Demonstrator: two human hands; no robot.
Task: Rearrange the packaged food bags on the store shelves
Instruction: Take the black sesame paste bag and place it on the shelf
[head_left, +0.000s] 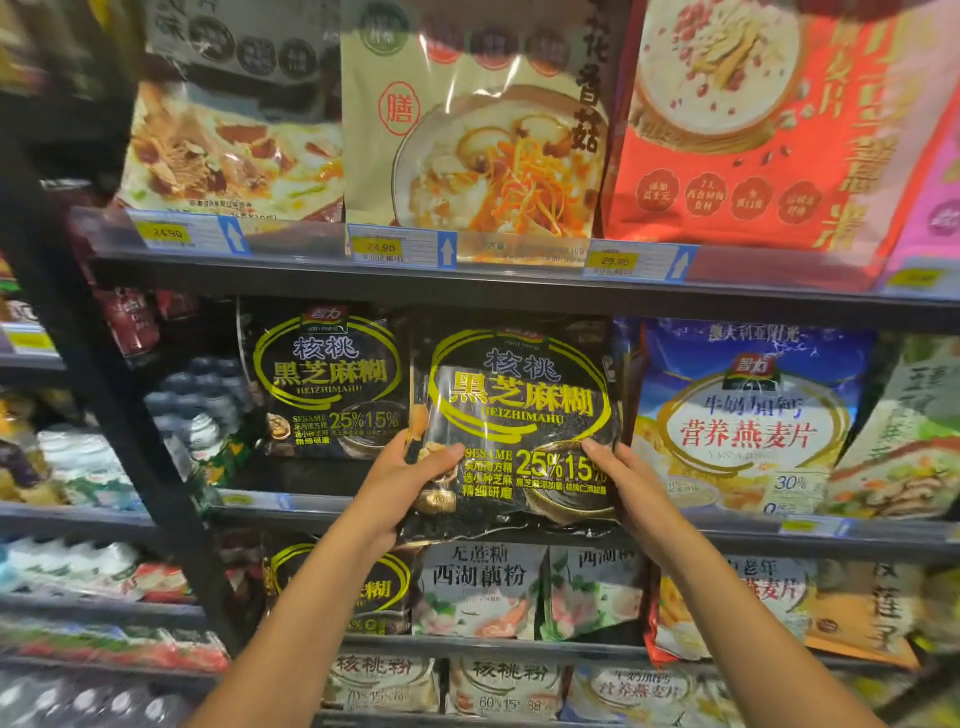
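Note:
I hold a black sesame paste bag (517, 410) with yellow lettering upright in front of the middle shelf (322, 503). My left hand (410, 478) grips its lower left corner and my right hand (621, 478) grips its lower right edge. A second identical black bag (324, 379) stands on the shelf just to the left, further back. To the right stands a blue and white oat flakes bag (743, 415).
The upper shelf (519, 280) carries large porridge bags, beige (467, 119) and red (753, 124), above yellow price tags. Lower shelves hold another black bag (337, 587), lotus powder bags (478, 592) and walnut powder bags (498, 686). A dark upright post (104, 395) divides off the left bay.

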